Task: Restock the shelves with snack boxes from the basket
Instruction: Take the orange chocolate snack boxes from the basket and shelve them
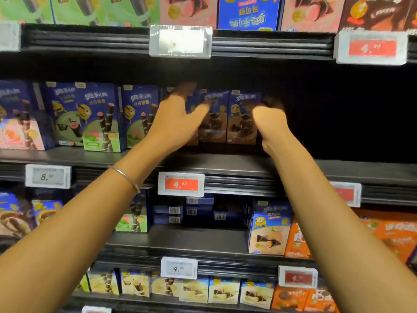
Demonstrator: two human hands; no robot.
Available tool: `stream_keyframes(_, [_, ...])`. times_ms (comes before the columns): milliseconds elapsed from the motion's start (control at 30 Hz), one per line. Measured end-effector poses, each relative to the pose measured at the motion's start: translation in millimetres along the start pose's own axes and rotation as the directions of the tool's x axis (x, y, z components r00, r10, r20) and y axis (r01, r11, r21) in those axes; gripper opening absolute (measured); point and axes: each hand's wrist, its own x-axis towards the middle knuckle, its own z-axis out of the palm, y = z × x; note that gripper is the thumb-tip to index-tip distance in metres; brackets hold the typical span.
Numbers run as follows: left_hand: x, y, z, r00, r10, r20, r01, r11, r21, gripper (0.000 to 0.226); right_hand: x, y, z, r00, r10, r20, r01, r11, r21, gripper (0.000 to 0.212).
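Two blue-and-brown snack boxes (214,118) stand side by side on the middle shelf (225,163), and a third is mostly hidden behind my left hand. My left hand (178,118) lies flat against the boxes with fingers spread, fingertips up at the top edge and thumb on the middle box. My right hand (268,123) curls around the right edge of the rightmost brown box (242,119), its fingertips blurred behind it. The basket is not in view.
Blue-and-green boxes (99,118) fill the middle shelf to the left; to the right of my right hand the shelf is dark and bare. Price tags (181,184) hang on the shelf edges. More boxes fill the upper and lower shelves, orange ones (297,240) at lower right.
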Motion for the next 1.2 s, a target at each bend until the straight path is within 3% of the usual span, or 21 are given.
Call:
stream_keyframes(33, [-11.4,0.1,-7.6,1.0,0.004,-0.009,-0.004,0.999,-0.04,0.046,-10.2,1.4,0.0,1.0,-0.012,-0.02,0.012,1.0,-0.005,0.009])
stream_keyframes(100, [-30.7,-2.3,-21.7,1.0,0.003,-0.023,-0.006,0.989,-0.145,0.038,-28.7,3.0,1.8,0.999,-0.05,0.011,0.05,0.999,0.022,0.02])
stream_keyframes(167, [-48.9,-7.3,-36.6,0.996,-0.061,-0.057,0.046,0.969,-0.241,0.029,-49.3,1.2,2.1,0.995,-0.043,0.091,0.041,0.999,0.02,0.05])
stream_keyframes(200, [-58.7,-10.7,-45.1,0.992,-0.107,-0.065,0.084,0.954,-0.288,0.028,-59.5,1.3,2.1,0.991,-0.037,0.131,0.034,0.999,0.026,0.056])
stream_keyframes(300, [-94.1,-18.8,-72.0,0.976,-0.208,-0.066,0.16,0.888,-0.432,0.025,-101.5,3.3,-2.3,0.98,-0.066,0.189,0.054,0.996,0.066,0.032])
stream_keyframes(467, [-174.4,-45.1,-119.0,0.94,-0.341,-0.024,0.248,0.728,-0.639,0.027,-205.2,19.4,-10.1,0.988,-0.086,0.128,0.062,0.981,0.182,0.029])
stream_keyframes(633, [-289.9,-113.3,-142.6,0.854,-0.499,0.147,0.44,0.544,-0.714,0.034,-298.8,95.0,-1.9,0.986,0.129,0.102,-0.14,0.984,0.107,0.016])
stream_keyframes(733, [-363.8,-146.4,-132.7,0.696,-0.658,0.287,0.653,0.413,-0.635,0.025,-351.5,153.8,1.4,0.93,0.349,0.119,-0.348,0.937,-0.025,0.008])
stream_keyframes(900, [-478.7,-178.1,-110.7,0.309,-0.832,0.46,0.909,0.115,-0.402,0.023,-435.4,257.1,-9.9,0.721,0.686,0.1,-0.662,0.724,-0.195,0.015])
stream_keyframes(1033, [-561.1,-197.8,-93.2,0.045,-0.852,0.522,0.966,-0.096,-0.241,0.036,-491.2,335.5,-26.6,0.538,0.842,0.035,-0.806,0.526,-0.273,0.022])
stream_keyframes(1133, [-628.1,-230.8,-62.8,-0.08,-0.848,0.523,0.958,-0.211,-0.196,0.042,-525.9,411.3,-35.8,0.438,0.899,-0.023,-0.859,0.41,-0.307,0.021])
stream_keyframes(1200, [-675.0,-255.5,-35.5,-0.161,-0.837,0.523,0.951,-0.274,-0.146,0.046,-546.7,464.1,-40.2,0.409,0.911,-0.045,-0.875,0.378,-0.303,0.012])
